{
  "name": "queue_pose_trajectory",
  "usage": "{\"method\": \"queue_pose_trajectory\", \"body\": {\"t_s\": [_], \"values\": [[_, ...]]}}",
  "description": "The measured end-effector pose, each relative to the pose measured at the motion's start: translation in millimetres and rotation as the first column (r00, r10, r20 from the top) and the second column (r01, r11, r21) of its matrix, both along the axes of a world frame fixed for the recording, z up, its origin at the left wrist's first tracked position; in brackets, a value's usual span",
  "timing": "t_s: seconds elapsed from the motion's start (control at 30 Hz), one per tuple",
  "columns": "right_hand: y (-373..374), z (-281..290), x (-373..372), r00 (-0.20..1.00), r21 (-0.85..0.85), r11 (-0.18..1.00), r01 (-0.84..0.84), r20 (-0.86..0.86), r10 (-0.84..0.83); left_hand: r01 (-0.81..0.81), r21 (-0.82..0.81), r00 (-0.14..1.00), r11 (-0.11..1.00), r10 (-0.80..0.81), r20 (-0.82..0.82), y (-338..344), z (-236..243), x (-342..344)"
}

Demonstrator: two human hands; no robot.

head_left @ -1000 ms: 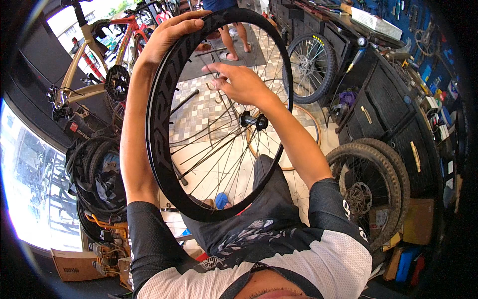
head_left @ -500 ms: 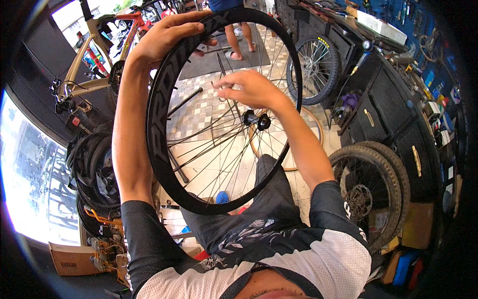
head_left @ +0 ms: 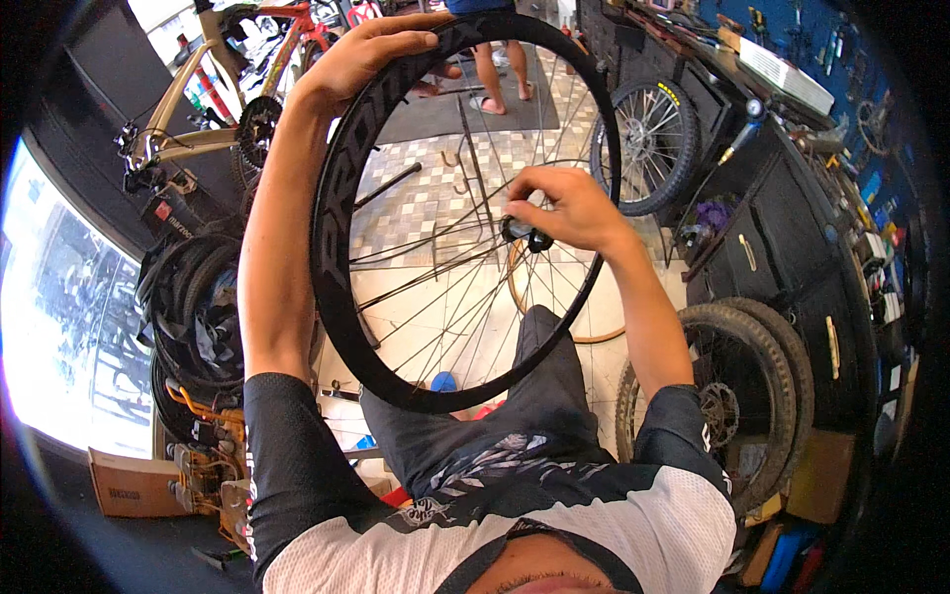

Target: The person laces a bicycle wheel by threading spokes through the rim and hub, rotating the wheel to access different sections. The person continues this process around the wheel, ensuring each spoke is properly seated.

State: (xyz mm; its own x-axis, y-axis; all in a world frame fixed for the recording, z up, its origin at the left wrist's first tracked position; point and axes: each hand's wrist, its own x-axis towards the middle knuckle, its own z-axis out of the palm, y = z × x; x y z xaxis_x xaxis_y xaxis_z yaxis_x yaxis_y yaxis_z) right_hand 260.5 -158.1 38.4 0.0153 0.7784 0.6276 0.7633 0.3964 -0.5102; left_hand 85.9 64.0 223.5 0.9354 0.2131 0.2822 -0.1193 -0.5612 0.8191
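A black bicycle wheel (head_left: 341, 287) with a deep rim stands tilted in front of me above my lap. My left hand (head_left: 371, 54) is wrapped over the rim at the upper left, thumb on its outer face and fingertips showing inside. Thin black spokes run from the hub (head_left: 520, 233), several of them bunched toward the left side of the rim. Right above the hub, my right hand (head_left: 572, 206) has its fingers curled into a pinch. Whatever lies between those fingertips is too small to make out.
Another person's legs (head_left: 505, 74) stand on a dark mat (head_left: 421, 124) beyond the wheel. Tyred wheels (head_left: 683, 346) lean against black drawers (head_left: 762, 233) on the right. A bicycle frame (head_left: 188, 144), hanging tyres (head_left: 188, 307) and a cardboard box (head_left: 129, 485) are on the left.
My right hand has moved right and slightly down to the hub, its fingers curling in from a looser pose. The view has shifted a little; my left hand keeps its hold on the rim.
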Motion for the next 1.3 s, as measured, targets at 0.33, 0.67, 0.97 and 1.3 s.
{"method": "queue_pose_trajectory", "body": {"t_s": [0.33,0.67,0.97,1.3], "values": [[-25,-28,74,0.79,0.195,0.945,0.264,-0.605,-0.096,0.031,-0.06,0.999,0.998,-0.032,-0.011,27,-7,-3],[-91,-121,85,0.439,-0.066,0.919,0.389,-0.863,-0.248,-0.014,0.018,0.999,1.0,0.014,0.033,4,-5,-9],[-165,-136,53,0.641,-0.013,0.91,0.415,-0.705,-0.302,-0.064,0.028,0.998,0.998,0.064,0.02,-8,2,-13],[-125,-144,16,0.73,0.045,0.983,0.176,-0.676,-0.099,0.038,0.021,0.996,0.999,-0.04,0.083,-24,3,-3]]}}
